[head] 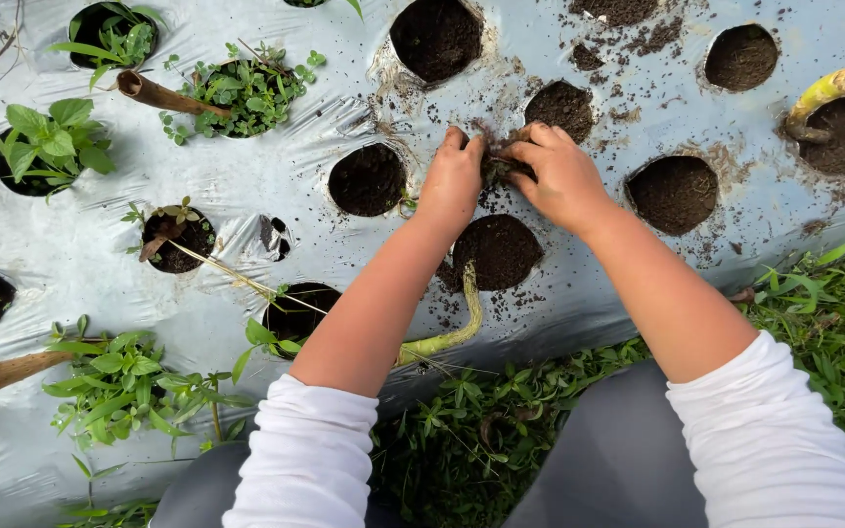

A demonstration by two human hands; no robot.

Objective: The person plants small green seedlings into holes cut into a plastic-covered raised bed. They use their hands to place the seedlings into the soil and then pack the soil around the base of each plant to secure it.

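Along the left of the silver plastic mulch sheet (pixel 276 186), the planting holes are overgrown: a leafy weed (pixel 51 147) fills one, a dense clump of small weeds (pixel 246 93) crowds another around a brown cut stalk (pixel 154 93), and more weeds (pixel 119 386) spread at the lower left beside a second brown stalk (pixel 7 372). These holes look untouched.

Toward the middle, the holes show only dark bare soil, such as the cleared hole (pixel 369 181) just left of the hands and the larger one (pixel 496 249) directly below them, where a pale green bent stalk (pixel 447 337) lies at its edge.

The left hand (pixel 452 181) and right hand (pixel 559 176) meet above that hole, fingers of both closed on a small dark clump of roots and soil (pixel 499 161), held just over the sheet.

To the right, several more holes (pixel 675 194) hold bare soil with crumbs scattered around; one far-right hole keeps a yellow-green stalk stump (pixel 819 98). Judging from this, the middle and right are mostly weeded, the left remains.
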